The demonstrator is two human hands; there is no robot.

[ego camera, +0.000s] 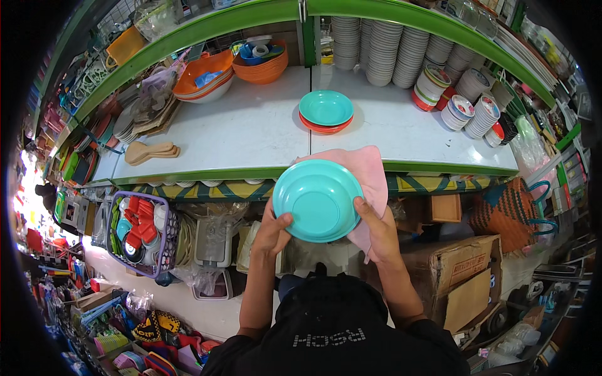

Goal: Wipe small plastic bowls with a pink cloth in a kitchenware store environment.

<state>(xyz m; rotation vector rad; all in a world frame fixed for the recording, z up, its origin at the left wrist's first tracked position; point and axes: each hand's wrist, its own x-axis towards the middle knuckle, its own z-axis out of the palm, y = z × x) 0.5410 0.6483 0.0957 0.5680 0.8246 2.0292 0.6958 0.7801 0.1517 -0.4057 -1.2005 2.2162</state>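
Both my hands hold a turquoise plastic bowl [316, 207] just in front of the shelf's edge. My left hand [273, 230] grips its lower left rim, thumb on top. At the right rim, my right hand [377, 225] has its thumb on the bowl and also holds a pink cloth [376, 174], which spreads behind the bowl. Beyond, on the white shelf [244, 127], a similar turquoise bowl [326, 107] rests on top of red-orange ones [326, 127].
Orange bowls [261, 68] and wooden paddles [150, 151] stand on the shelf's left part. Stacked white bowls [384, 51] fill the back right. Below are a purple basket [171, 235] of plasticware, a cardboard box [456, 258] and a woven bag [503, 216]. A green beam [376, 10] crosses above.
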